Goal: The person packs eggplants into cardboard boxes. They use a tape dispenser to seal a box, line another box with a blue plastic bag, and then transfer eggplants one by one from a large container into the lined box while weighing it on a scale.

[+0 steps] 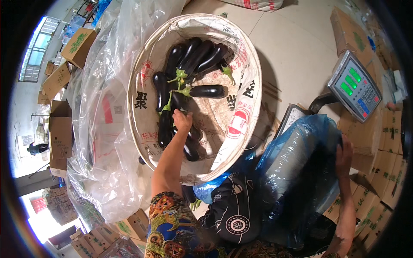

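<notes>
Inside a large round basket (206, 175) lined with printed white sacking, several dark purple eggplants (209, 91) lie with green stems. My left hand (182, 120) reaches down into the basket, its fingers curled at the end of an eggplant (193, 133) that my hand and forearm partly cover. Other eggplants lie close against that hand on its left and above it. On the right, my right hand (344, 156) grips the outer side of a blue translucent plastic bag (290, 161). Dark shadow hides part of the bag's contents.
A digital scale display (355, 84) with lit green readouts stands beyond the bag. Clear plastic sheeting (109, 106) drapes along the basket's left. Cardboard boxes (387, 164) are stacked at right, with more boxes (61, 133) at left. One eggplant (191, 196) lies below the basket.
</notes>
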